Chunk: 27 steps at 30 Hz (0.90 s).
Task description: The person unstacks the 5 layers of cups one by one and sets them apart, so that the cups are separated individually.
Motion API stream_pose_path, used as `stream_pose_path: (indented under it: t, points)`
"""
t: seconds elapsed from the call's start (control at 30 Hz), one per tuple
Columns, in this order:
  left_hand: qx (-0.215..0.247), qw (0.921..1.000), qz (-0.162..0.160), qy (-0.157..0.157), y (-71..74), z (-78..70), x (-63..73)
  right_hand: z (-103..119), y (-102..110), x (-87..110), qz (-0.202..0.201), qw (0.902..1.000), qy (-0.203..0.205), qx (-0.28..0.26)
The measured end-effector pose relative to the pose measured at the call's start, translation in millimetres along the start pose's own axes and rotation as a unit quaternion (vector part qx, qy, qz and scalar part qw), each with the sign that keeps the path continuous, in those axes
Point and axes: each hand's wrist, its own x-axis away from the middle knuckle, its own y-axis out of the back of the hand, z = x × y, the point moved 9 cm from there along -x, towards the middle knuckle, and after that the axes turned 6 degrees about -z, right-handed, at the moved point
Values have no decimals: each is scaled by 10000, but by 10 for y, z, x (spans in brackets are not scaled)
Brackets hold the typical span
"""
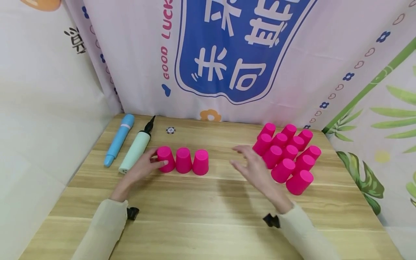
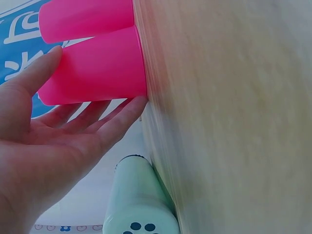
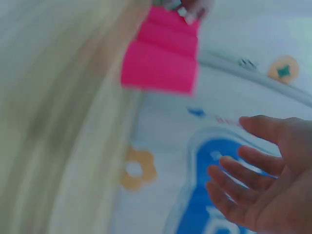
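Three pink plastic cups stand upside down in a row, mid-table in the head view. My left hand (image 1: 143, 168) holds the leftmost cup (image 1: 165, 155), its thumb on the near side. In the left wrist view the thumb lies along one side of that cup (image 2: 102, 68), the fingers along the opposite side. The middle cup (image 1: 183, 160) and the right cup (image 1: 200, 162) stand close beside it. Holding nothing, my right hand (image 1: 256, 175) is above the table between the row and a cluster of several upturned pink cups (image 1: 283, 170). Its fingers (image 3: 236, 173) are spread and slightly bent.
A mint-green hand pump (image 1: 135, 150) with a black nozzle lies left of the row. Beyond it is a blue tube-shaped pump (image 1: 119, 140). A small round black-and-white chip (image 1: 170, 130) lies near the back. Printed cloth (image 1: 139, 72) hangs behind the wooden table (image 1: 195, 224).
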Motion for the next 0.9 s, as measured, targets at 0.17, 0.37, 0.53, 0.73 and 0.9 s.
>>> stream_pose_path:
  t: [0.17,0.37,0.53,0.73,0.9]
  points:
    - [-2,10000,30,15,-34,37,0,56,-683,-184,848,9939,-506,-481]
    - [-4,10000,34,52,-60,66,1,111,-1094,-260,1029,9924,-572,-371]
    - [25,10000,29,86,-47,56,15,97,-1081,-219,773,9951,-554,-279]
    - [-12,9999,75,135,-29,20,22,-105,-673,-185,391,9949,-924,-123]
    - [-68,9999,27,99,11,24,15,-543,-178,-154,-125,9858,-1561,610]
